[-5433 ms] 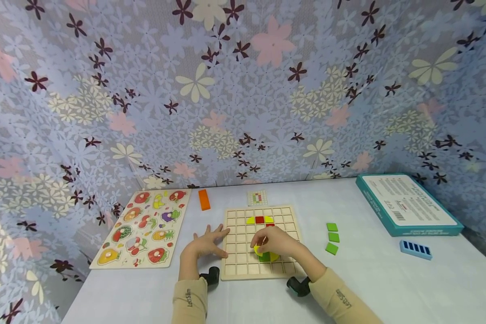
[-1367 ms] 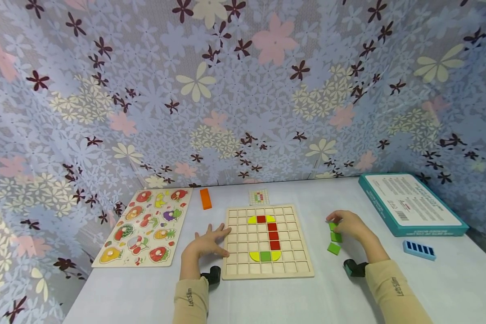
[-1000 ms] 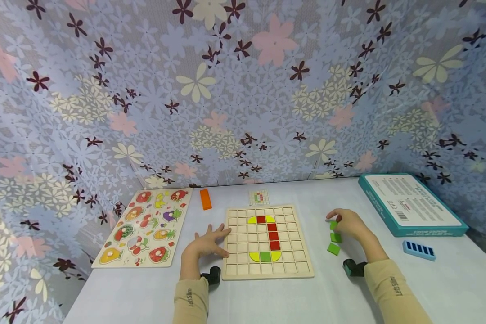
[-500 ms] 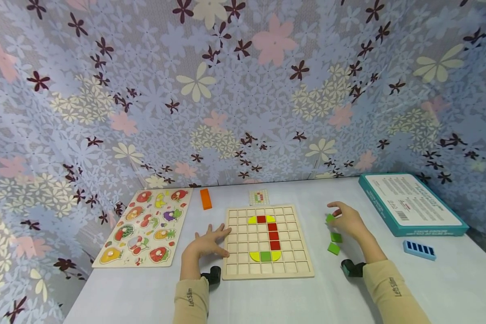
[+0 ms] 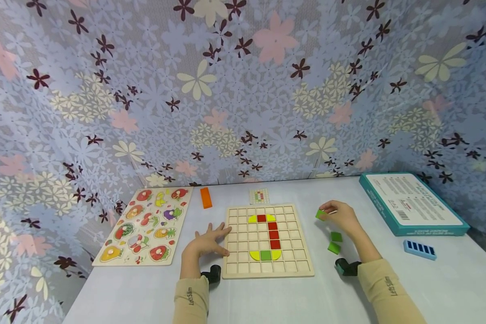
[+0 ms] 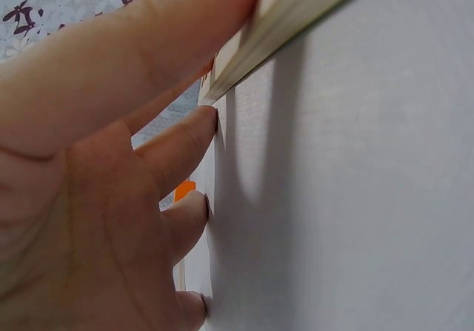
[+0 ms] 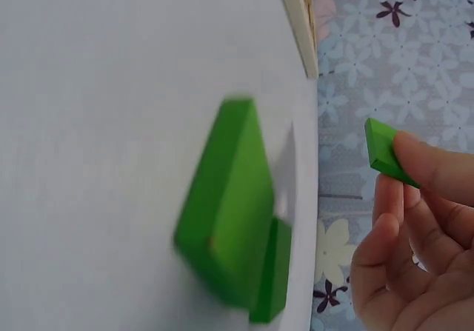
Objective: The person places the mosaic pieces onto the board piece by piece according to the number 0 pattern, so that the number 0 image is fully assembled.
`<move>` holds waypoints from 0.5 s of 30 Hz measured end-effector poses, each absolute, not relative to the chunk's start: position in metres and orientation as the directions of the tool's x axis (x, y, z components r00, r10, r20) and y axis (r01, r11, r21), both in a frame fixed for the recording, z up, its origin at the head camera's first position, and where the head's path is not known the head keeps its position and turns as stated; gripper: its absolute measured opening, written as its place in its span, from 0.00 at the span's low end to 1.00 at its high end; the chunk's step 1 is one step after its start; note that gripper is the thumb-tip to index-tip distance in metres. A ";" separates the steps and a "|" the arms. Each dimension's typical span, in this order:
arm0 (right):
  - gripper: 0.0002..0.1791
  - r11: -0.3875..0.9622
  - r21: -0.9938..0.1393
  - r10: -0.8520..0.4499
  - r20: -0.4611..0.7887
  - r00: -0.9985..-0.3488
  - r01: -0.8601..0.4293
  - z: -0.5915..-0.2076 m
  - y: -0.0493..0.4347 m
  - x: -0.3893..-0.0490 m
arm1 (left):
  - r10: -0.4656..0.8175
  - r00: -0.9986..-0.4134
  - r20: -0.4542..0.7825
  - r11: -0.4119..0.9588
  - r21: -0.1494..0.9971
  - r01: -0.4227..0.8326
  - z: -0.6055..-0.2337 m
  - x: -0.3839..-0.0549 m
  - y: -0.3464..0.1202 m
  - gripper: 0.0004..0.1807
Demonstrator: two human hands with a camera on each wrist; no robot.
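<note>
Between thumb and fingertips my right hand [image 5: 341,217] pinches a green square tile [image 5: 320,214], to the right of the wooden grid board [image 5: 238,247]. The right wrist view shows that held tile [image 7: 384,147] raised off the table. My left hand [image 5: 206,242] has its fingers spread on the table, with thumb and fingertip at the board's left edge. On the board, red squares [image 5: 273,235], yellow rounded pieces [image 5: 254,255] and one green square [image 5: 265,255] form a shape with its left side bare wood. Two loose green tiles [image 5: 336,236] lie below my right hand.
A small pattern card [image 5: 259,196] lies behind the board and an orange block [image 5: 205,198] at the back left. A fruit puzzle board [image 5: 143,227] is at the left. On the right are a teal box [image 5: 413,204] and a blue slotted piece [image 5: 419,249].
My right hand has gone from the board to the green tiles, picked up the farthest one and moved it slightly left. A yellow piece now sits on the board. My left hand stays put.
</note>
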State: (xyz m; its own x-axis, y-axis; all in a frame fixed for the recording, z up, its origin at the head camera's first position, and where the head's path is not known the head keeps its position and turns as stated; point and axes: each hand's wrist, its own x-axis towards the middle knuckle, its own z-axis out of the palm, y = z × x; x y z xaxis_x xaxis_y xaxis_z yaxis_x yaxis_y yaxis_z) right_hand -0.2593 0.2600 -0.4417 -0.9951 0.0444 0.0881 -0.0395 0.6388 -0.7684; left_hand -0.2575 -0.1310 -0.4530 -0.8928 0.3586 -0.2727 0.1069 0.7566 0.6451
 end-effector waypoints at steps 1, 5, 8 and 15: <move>0.15 0.629 -0.776 0.042 0.087 -0.995 -0.042 -0.442 0.258 -0.260 | 0.359 -0.892 -0.274 0.756 0.647 0.105 -0.453 -0.258 -0.131 0.44; 0.15 0.596 -0.802 0.036 0.064 -0.997 -0.030 -0.443 0.252 -0.263 | 0.357 -0.892 -0.276 0.755 0.648 0.102 -0.453 -0.258 -0.130 0.44; 0.15 0.588 -0.808 0.033 0.050 -0.998 -0.021 -0.443 0.246 -0.265 | 0.354 -0.893 -0.278 0.756 0.647 0.099 -0.453 -0.258 -0.130 0.44; 0.15 0.570 -0.821 0.014 0.035 -0.999 -0.021 -0.438 0.230 -0.266 | 0.354 -0.895 -0.272 0.758 0.644 0.104 -0.451 -0.257 -0.130 0.44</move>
